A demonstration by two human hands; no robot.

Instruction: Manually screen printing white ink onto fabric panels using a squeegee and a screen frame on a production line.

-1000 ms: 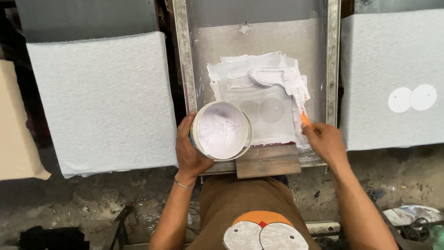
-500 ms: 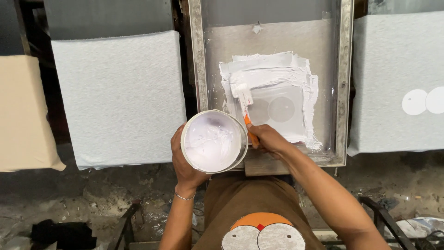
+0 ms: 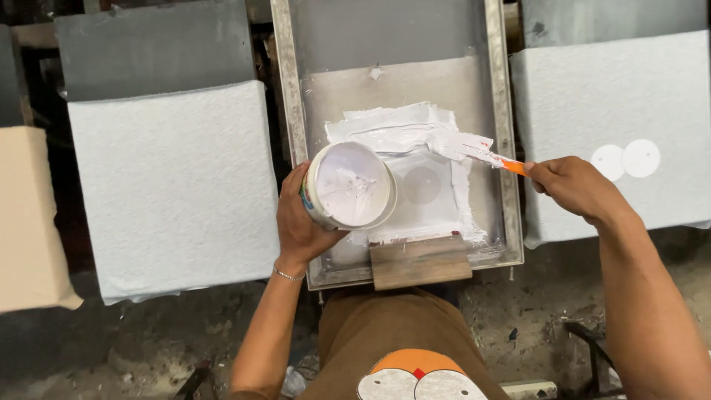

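Holding a round white plastic tub of white paint (image 3: 349, 186) tilted towards the wearer, the left hand (image 3: 300, 222) wraps its grip fully around the tub's side, fingers hidden behind it and thumb along the near wall. The tub hangs over the near left part of a metal-framed printing screen (image 3: 287, 96), its open mouth showing a smeared white inside.

Over on the other side, the right hand (image 3: 574, 185) is closed tight on the orange handle of a paint-coated spatula (image 3: 481, 152). The spatula's blade, thick with white, reaches leftward from the hand across the frame's right rail and lies on a wide patch of white paint spread over the mesh (image 3: 400, 130). That patch sits just beyond the tub, and two faint round shapes show through the mesh beside the tub's rim. The two hands are well apart, with the patch between them.

A brown wooden block (image 3: 418, 261) rests on the screen's near edge, just below the tub. Left of the frame lies a pale grey cloth panel (image 3: 174, 185), and further left the corner of a cream cloth panel (image 3: 29, 215). Right of the frame, a second pale grey cloth panel carrying two white printed circles (image 3: 626, 159) lies partly under the right hand. The person's brown shirt (image 3: 392, 333) fills the bottom middle.
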